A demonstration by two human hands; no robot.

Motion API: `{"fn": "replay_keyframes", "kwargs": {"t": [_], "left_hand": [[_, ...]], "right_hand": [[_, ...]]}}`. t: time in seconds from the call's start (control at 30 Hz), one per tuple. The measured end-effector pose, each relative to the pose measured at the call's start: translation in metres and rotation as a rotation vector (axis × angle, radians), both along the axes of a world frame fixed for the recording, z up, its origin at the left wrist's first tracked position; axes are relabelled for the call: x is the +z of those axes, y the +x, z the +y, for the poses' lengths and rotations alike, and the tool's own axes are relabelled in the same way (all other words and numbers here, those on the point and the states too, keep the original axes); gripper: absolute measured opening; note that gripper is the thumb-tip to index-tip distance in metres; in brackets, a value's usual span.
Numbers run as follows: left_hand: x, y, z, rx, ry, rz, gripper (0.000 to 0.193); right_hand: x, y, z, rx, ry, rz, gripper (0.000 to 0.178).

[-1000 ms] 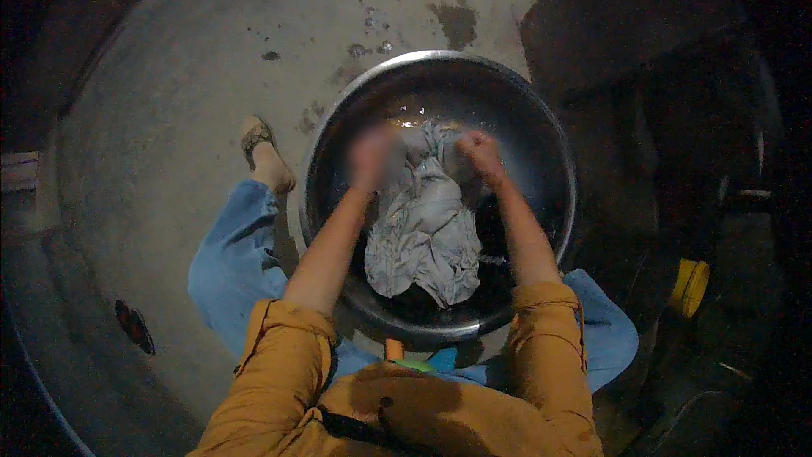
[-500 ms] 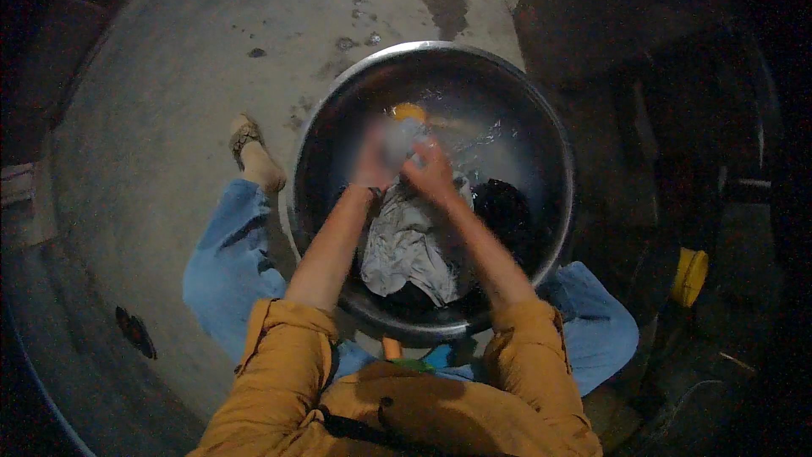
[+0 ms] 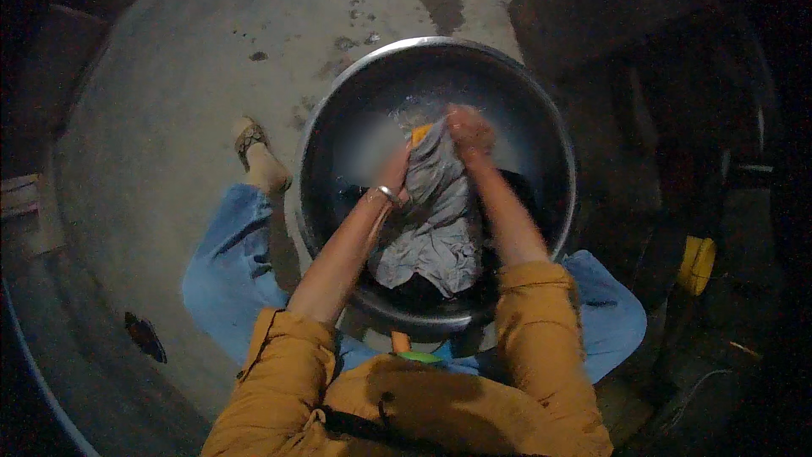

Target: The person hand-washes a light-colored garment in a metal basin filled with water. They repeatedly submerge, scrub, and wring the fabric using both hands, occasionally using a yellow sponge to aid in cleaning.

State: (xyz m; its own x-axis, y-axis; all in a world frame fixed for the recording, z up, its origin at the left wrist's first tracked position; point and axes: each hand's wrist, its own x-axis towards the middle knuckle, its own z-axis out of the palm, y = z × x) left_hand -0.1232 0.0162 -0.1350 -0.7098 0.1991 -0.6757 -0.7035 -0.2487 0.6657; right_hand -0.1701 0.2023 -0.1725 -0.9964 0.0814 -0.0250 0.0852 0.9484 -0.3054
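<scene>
A wet grey cloth lies stretched and wrinkled in a round metal basin between my knees. Its far end is drawn up between my two hands. My right hand, slightly blurred, is closed at the cloth's far right corner. My left hand, with a bracelet at the wrist, grips the cloth's left edge; its fingertips are partly hidden. Just past the left fingers a small yellow-orange thing shows beside the cloth; its kind cannot be made out. Foamy water is beyond the hands.
Dark fabric lies in the basin, to the right of and under the grey cloth. My bent legs in jeans flank the basin. A yellow object stands out at the dark right. Wet patches mark the concrete floor.
My hands were close together over a blurred whitish thing; now they are apart. The right hand has moved away and to the right, and the cloth's far end has come up between them.
</scene>
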Motion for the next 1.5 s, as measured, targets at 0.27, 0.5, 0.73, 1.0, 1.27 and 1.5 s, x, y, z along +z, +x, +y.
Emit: {"fn": "replay_keyframes", "kwargs": {"t": [0.27, 0.5, 0.73, 1.0, 1.27, 1.5], "left_hand": [[0.047, 0.006, -0.020, 0.101, -0.005, -0.065, 0.085], [-0.003, -0.003, -0.037, 0.222, 0.447, -0.099, 0.068], [-0.007, 0.005, -0.024, 0.174, 0.334, -0.113, 0.053], [0.044, -0.008, -0.012, 0.024, 0.293, -0.031, 0.053], [-0.061, -0.005, -0.030, 0.198, 0.241, -0.015, 0.060], [-0.023, -0.011, -0.046, 0.110, 0.545, 0.003, 0.056]], "right_hand": [[0.014, 0.020, 0.017, -0.236, -0.190, -0.147, 0.066], [0.067, 0.074, -0.089, 0.298, -0.688, 0.069, 0.027], [0.108, 0.090, -0.131, 0.428, -0.584, 0.509, 0.018], [0.069, -0.001, -0.021, -0.196, -0.308, -0.011, 0.045], [0.020, 0.013, -0.013, -0.163, -0.320, -0.284, 0.062], [0.093, 0.093, -0.127, 0.368, -0.726, 0.292, 0.020]]}}
